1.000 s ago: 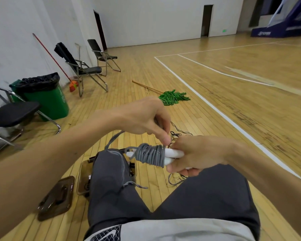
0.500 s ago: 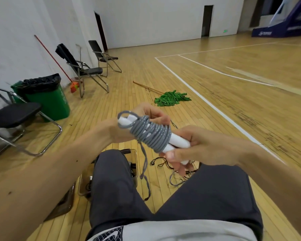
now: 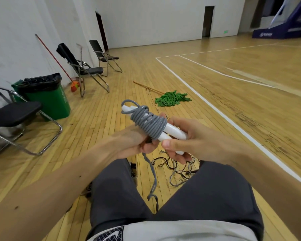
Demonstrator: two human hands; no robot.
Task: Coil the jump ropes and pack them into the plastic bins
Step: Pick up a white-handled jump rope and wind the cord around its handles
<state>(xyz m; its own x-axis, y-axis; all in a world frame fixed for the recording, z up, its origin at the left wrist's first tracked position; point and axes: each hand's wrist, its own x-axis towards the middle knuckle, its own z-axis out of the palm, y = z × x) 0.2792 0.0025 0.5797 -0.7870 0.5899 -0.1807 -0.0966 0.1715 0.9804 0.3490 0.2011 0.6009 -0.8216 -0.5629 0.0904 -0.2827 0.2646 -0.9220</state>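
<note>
The right hand point(image 3: 196, 141) grips the white handles point(image 3: 172, 133) wrapped in grey rope point(image 3: 149, 123), while the left hand point(image 3: 130, 143) pinches the rope's loose tail.

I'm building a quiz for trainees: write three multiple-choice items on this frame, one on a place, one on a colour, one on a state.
1. Where is the mop? A on a chair; B on the floor; C in the bin.
2. What colour is the rope? A grey; B red; C yellow.
3. The rope's end is: A fully wound; B hanging loose; C tied to a chair.
Key: B, it lies flat there; A, grey turns cover the handles; B, a tail hangs below the left hand.
</note>
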